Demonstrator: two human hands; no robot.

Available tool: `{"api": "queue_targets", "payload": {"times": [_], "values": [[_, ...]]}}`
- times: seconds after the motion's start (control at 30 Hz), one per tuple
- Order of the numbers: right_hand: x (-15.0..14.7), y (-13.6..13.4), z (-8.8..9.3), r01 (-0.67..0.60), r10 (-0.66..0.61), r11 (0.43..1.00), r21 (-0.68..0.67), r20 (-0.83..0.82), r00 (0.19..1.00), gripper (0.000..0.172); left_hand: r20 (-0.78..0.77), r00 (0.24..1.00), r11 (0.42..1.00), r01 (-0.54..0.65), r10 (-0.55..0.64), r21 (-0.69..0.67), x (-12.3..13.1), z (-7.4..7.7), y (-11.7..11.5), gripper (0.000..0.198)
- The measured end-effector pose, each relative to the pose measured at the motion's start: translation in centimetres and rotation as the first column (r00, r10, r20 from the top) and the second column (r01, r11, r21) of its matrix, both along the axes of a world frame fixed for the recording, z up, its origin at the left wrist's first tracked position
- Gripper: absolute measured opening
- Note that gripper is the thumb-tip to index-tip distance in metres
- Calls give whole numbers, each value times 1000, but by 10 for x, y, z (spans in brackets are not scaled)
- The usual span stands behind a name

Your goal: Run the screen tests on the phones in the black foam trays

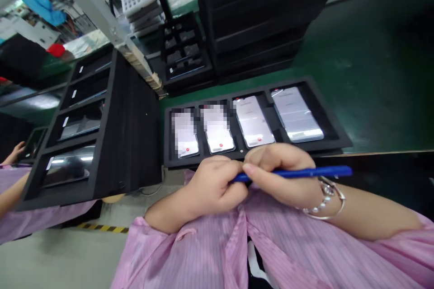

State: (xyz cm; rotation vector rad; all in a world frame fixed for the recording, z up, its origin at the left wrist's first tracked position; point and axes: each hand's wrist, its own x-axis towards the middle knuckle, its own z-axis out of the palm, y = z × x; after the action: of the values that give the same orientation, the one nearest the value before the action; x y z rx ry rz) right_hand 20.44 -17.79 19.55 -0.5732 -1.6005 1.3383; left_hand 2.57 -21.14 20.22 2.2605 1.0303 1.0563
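Note:
My right hand (pixel 283 176) is closed around a blue pen (pixel 305 173) that lies level and points left. My left hand (pixel 212 185) is curled into a loose fist against the pen's tip end, pinching it. Both hands hover close to my chest, just in front of a black foam tray (pixel 335 137). The tray holds several phones in slots, screens up, among them one phone at the far right (pixel 296 114) and one at the far left (pixel 185 133). A beaded bracelet (pixel 327 198) sits on my right wrist.
A tall stack of black foam trays (pixel 135 135) with phones stands to the left. More black trays (pixel 257 18) are piled at the back on the green table (pixel 373 67). Another person's hand and pink sleeve (pixel 13 156) show at the far left.

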Motion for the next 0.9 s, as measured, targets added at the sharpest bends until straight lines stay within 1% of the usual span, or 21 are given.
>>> {"api": "queue_targets", "payload": {"times": [0.07, 0.1, 0.13, 0.2, 0.27, 0.3, 0.37, 0.4, 0.43, 0.47, 0.5, 0.53, 0.57, 0.6, 0.67, 0.7, 0.73, 0.8, 0.83, 0.87, 0.9], "values": [[7, -3, -1, 4, 1, 998, 69, -70, 998, 40, -26, 998, 999, 52, -52, 11, 14, 5, 3, 18], [11, -2, -3, 29, -22, 997, 75, -94, 995, 40, -44, 997, 998, 67, -67, 13, 19, 6, 7, 19], [14, 0, -7, 66, -60, 997, 49, -111, 992, 40, -70, 994, 997, 79, -78, 8, 23, 5, 13, 19], [19, 10, -17, 123, -131, 989, -80, -106, 986, 39, -169, 982, 997, 78, -79, -16, 26, 2, 33, 18], [23, 24, -28, 92, -122, 967, -238, -112, 986, 34, -298, 954, 1000, -12, 14, 7, 20, -1, 65, 16], [26, 30, -31, 58, -100, 952, -300, -127, 987, 37, -346, 933, 995, -93, 103, 45, 14, -2, 84, 14], [31, 40, -35, 3, -63, 931, -366, -153, 986, 45, -365, 879, 951, -286, 308, 114, -1, -1, 128, 18], [33, 42, -35, -3, -60, 926, -378, -156, 986, 46, -363, 849, 923, -363, 383, 125, -10, 0, 149, 21], [36, 43, -35, -3, -56, 925, -381, -144, 988, 44, -379, 821, 904, -408, 426, 131, -19, 1, 169, 27], [40, 41, -34, -4, -47, 927, -375, -128, 991, 41, -412, 795, 892, -435, 445, 124, -28, 2, 185, 37], [43, 38, -35, -5, -38, 931, -364, -110, 993, 38, -447, 772, 883, -458, 452, 102, -36, 1, 196, 52], [47, 34, -36, 2, -34, 938, -345, -88, 996, 34, -477, 755, 877, -473, 451, 81, -43, 0, 202, 65], [51, 30, -39, 25, -43, 949, -315, -51, 998, 30, -491, 749, 876, -477, 446, 68, -49, -2, 201, 75], [56, 25, -43, 68, -70, 961, -270, 5, 998, 26, -486, 756, 882, -466, 438, 71, -53, -5, 194, 80], [68, 16, -55, 201, -185, 975, -100, 147, 972, 17, -439, 800, 911, -391, 408, 134, -56, -13, 162, 74], [74, 14, -62, 274, -272, 962, 24, 215, 938, 12, -414, 826, 924, -337, 383, 182, -55, -18, 139, 65], [80, 12, -69, 332, -363, 930, 154, 270, 892, 8, -399, 843, 931, -291, 359, 222, -52, -24, 115, 53], [92, 14, -81, 388, -514, 839, 381, 323, 795, 4, -418, 838, 931, -261, 349, 255, -44, -37, 69, 30], [96, 17, -85, 382, -557, 800, 463, 337, 759, 7, -438, 823, 928, -271, 360, 254, -40, -44, 50, 26], [98, 21, -88, 361, -581, 772, 523, 349, 736, 10, -460, 803, 924, -292, 378, 249, -36, -51, 36, 26], [99, 26, -91, 328, -583, 758, 563, 362, 727, 13, -480, 781, 916, -322, 400, 239, -33, -58, 27, 30]]}}
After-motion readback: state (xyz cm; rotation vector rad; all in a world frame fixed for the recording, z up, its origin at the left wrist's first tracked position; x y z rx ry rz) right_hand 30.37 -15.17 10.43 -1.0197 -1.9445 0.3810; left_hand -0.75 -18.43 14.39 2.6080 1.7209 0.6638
